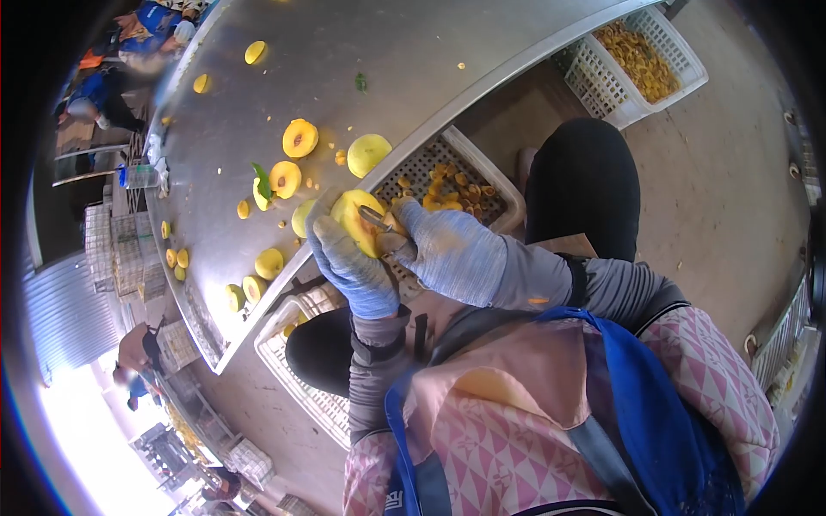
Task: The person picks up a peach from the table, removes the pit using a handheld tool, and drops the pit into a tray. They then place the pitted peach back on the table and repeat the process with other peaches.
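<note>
My left hand (351, 262), in a grey-blue glove, cups a yellow peach half (354, 222) at the table's edge with its cut face turned toward my right hand. My gloved right hand (456, 252) is closed round a small pitting tool (372, 216), whose dark metal end touches the peach's cut face. Its handle is mostly hidden by my fingers. Just beyond my left hand lie a whole-looking peach (369, 155) and cut halves with stones in them, one peach half (300, 138) and another peach half (285, 179). Beneath my hands a crate (509, 199) holds peach stones and scraps.
A metal table (413, 52) carries scattered peach pieces and a green leaf (360, 82). A white crate (594, 86) of peach stones stands on the floor at upper right. Another white crate (318, 404) is beside my leg. Other people (151, 34) are at the far left.
</note>
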Demonstrator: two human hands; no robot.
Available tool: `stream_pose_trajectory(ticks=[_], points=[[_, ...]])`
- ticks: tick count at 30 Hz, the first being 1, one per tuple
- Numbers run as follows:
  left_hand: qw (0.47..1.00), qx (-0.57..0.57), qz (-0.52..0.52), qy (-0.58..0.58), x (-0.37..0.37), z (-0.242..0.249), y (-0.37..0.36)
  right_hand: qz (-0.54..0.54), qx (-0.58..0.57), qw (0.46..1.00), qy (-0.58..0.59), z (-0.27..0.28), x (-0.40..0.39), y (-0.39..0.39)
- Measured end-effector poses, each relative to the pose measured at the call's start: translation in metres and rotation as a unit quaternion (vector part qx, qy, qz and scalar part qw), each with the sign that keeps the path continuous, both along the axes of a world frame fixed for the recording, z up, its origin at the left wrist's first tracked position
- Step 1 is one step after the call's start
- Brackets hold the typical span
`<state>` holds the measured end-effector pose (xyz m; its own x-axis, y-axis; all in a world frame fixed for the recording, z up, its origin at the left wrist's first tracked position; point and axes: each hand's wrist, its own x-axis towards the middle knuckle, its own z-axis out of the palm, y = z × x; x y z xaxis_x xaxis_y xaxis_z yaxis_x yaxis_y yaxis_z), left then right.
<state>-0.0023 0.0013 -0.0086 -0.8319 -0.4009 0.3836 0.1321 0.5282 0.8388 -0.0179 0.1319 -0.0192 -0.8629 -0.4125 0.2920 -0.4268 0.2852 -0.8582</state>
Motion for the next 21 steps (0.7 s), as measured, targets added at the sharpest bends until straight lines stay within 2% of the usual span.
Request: stream_pose_trajectory(ticks=[1, 3, 4, 6, 7, 8, 9, 10, 13, 15, 17, 19, 21], points=[[1.000, 0.000, -0.001, -0.003, 0.001, -0.001, -0.002, 0.003, 0.020, 1.000, -0.002, 0.004, 0.000, 0.002], [0.984, -0.179, -0.005, -0.020, 0.001, -0.004, -0.010, 0.012, 0.047, 0.999, 0.012, 0.007, -0.001, 0.006], [0.984, -0.178, -0.005, -0.021, 0.002, -0.004, -0.012, 0.023, 0.073, 0.997, 0.027, 0.007, -0.001, 0.007], [0.998, 0.027, -0.031, -0.052, 0.004, -0.003, -0.014, 0.034, 0.066, 0.997, 0.023, 0.006, -0.002, 0.009], [0.998, 0.026, -0.031, -0.053, 0.004, -0.002, -0.012, 0.045, 0.059, 0.997, 0.022, 0.006, -0.002, 0.009], [0.979, 0.199, -0.043, -0.029, 0.004, 0.000, -0.007, 0.046, 0.058, 0.997, 0.021, 0.006, -0.001, 0.007], [0.929, 0.366, -0.054, -0.003, 0.004, 0.001, -0.005, 0.039, 0.019, 0.999, -0.004, 0.006, 0.002, 0.006], [0.929, 0.365, -0.055, -0.002, 0.004, 0.001, -0.004, 0.032, -0.021, 0.999, -0.028, 0.006, 0.002, 0.004], [0.942, 0.334, -0.039, -0.005, 0.005, -0.003, -0.005, 0.041, 0.015, 0.999, 0.004, -0.003, -0.001, 0.001], [0.998, 0.046, -0.029, -0.017, 0.007, -0.004, -0.004, 0.035, 0.014, 0.999, -0.013, 0.004, 0.000, 0.004], [0.998, 0.062, -0.023, -0.013, 0.006, -0.007, -0.004, 0.029, 0.011, 0.999, -0.028, 0.006, 0.000, 0.004], [0.997, 0.078, -0.018, -0.010, 0.006, -0.008, -0.001, 0.022, 0.043, 0.999, 0.007, 0.002, 0.002, 0.002], [0.999, 0.031, -0.008, 0.001, 0.006, -0.006, 0.001, 0.018, 0.040, 0.999, 0.002, 0.002, 0.004, 0.004]])
